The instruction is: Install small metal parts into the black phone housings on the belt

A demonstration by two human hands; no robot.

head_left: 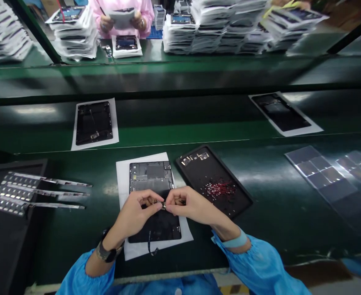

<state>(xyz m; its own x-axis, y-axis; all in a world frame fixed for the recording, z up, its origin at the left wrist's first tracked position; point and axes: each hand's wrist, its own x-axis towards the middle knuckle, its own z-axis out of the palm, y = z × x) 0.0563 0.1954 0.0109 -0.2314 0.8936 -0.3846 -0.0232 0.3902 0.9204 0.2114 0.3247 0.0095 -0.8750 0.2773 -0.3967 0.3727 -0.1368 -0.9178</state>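
Note:
A black tablet housing (156,229) lies on a white sheet (123,172) in front of me. Above its middle, my left hand (140,209) and my right hand (188,203) meet with fingertips pinched together. Between them is a small circuit board (163,205), mostly covered by the fingers. A short dark cable (151,248) hangs over the housing's near edge. Just right of my hands sits a black tray (211,164) with small boards (195,157) at its far end and a scatter of tiny red and white parts (220,189).
At left, strips of small parts (42,192) lie on a dark tray (42,168). Clear plastic sheets (318,168) lie right. Beyond, two tablet housings (94,123) (279,110) rest on the line. Across, a person in pink (123,24) holds a sheet among tall stacks (211,28).

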